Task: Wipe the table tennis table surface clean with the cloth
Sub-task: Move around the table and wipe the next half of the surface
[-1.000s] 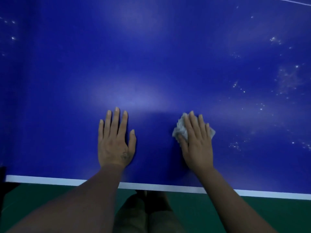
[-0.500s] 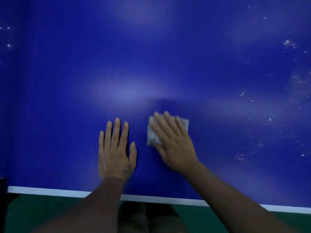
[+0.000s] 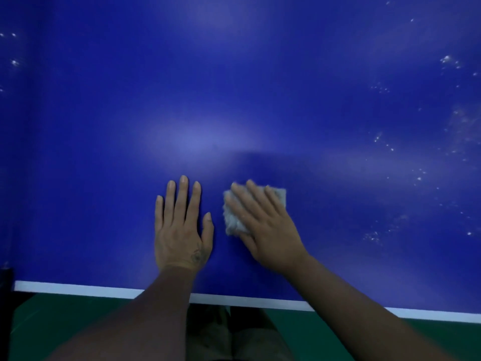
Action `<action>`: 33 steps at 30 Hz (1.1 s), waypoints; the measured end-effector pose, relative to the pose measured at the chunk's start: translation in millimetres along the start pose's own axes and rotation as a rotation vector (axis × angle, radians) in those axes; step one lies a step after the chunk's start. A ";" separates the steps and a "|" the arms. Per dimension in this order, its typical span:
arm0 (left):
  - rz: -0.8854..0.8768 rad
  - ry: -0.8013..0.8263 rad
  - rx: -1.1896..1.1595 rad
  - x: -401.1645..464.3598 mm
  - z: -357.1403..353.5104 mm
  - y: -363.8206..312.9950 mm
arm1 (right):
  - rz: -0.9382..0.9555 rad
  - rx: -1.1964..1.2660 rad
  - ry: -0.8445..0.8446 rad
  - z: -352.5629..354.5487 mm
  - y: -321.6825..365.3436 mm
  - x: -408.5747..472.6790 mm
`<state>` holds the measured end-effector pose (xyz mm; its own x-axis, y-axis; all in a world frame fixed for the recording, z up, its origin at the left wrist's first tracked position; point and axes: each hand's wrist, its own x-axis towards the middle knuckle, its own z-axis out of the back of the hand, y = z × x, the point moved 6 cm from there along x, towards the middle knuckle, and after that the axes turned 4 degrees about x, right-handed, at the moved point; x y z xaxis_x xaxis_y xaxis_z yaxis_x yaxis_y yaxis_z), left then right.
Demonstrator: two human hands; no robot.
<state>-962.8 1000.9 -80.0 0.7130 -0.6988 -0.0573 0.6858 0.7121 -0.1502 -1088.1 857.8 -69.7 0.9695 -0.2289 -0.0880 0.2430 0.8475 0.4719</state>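
Observation:
The blue table tennis table (image 3: 234,87) fills most of the view, with a white line (image 3: 78,289) along its near edge. My left hand (image 3: 181,227) lies flat on the surface with straight fingers, holding nothing. Just to its right, my right hand (image 3: 265,227) presses a small grey cloth (image 3: 231,220) flat onto the table with straight fingers. The cloth sticks out to the left of and beyond the fingers; its middle is hidden under the hand.
White dust specks (image 3: 416,175) are scattered over the right part of the table, and a few specks (image 3: 14,62) lie at the far left. Below the table edge are green floor (image 3: 65,316) and my legs (image 3: 234,334).
My right hand has slid the cloth leftward, from well right of the left hand to close beside it. The left hand has stayed flat in place.

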 end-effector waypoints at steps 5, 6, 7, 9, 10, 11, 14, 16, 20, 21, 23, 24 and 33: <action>-0.016 -0.011 0.009 3.1 0.4 -1.0 | 0.223 -0.046 0.130 1.0 -11.7 2.8; -0.017 -0.011 0.007 2.3 0.6 -0.8 | 0.182 -0.052 0.107 7.8 -26.3 9.4; -0.017 -0.007 0.007 1.5 0.3 -0.7 | 0.112 -0.061 0.063 16.6 -43.0 13.9; -0.020 0.007 0.009 0.5 -0.7 -0.1 | -0.069 -0.054 -0.058 34.7 -72.0 9.3; -0.023 0.011 0.010 0.1 -1.0 0.5 | -0.168 -0.039 -0.130 40.6 -81.7 -0.3; -0.026 0.010 0.012 -0.8 -0.6 1.3 | -0.267 -0.025 -0.193 42.3 -86.4 -12.9; -0.039 0.006 -0.002 -4.4 1.2 2.1 | -0.438 -0.039 -0.275 23.9 -63.8 -58.4; -0.047 -0.003 -0.015 -4.9 1.8 1.8 | -0.412 -0.037 -0.276 1.5 -25.5 -94.4; -0.126 0.013 -0.003 -17.2 2.1 6.7 | -0.218 -0.019 -0.147 -33.4 43.6 -169.5; -0.161 0.021 0.016 -26.0 1.5 7.9 | -0.179 -0.027 -0.103 -36.1 48.8 -182.1; -0.185 0.031 0.058 -43.5 0.9 11.3 | -0.163 -0.034 -0.071 -31.7 40.7 -191.7; -0.177 0.033 0.066 -48.3 1.3 12.6 | -0.206 -0.032 -0.097 -26.4 30.6 -189.6; -0.152 0.020 0.073 -45.6 1.1 12.4 | -0.353 -0.016 -0.230 -40.0 44.8 -160.3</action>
<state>-986.7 1041.6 -78.2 0.5978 -0.7995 -0.0590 0.7947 0.6007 -0.0869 -1231.2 951.6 -69.5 0.7944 -0.6059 -0.0423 0.5607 0.7050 0.4342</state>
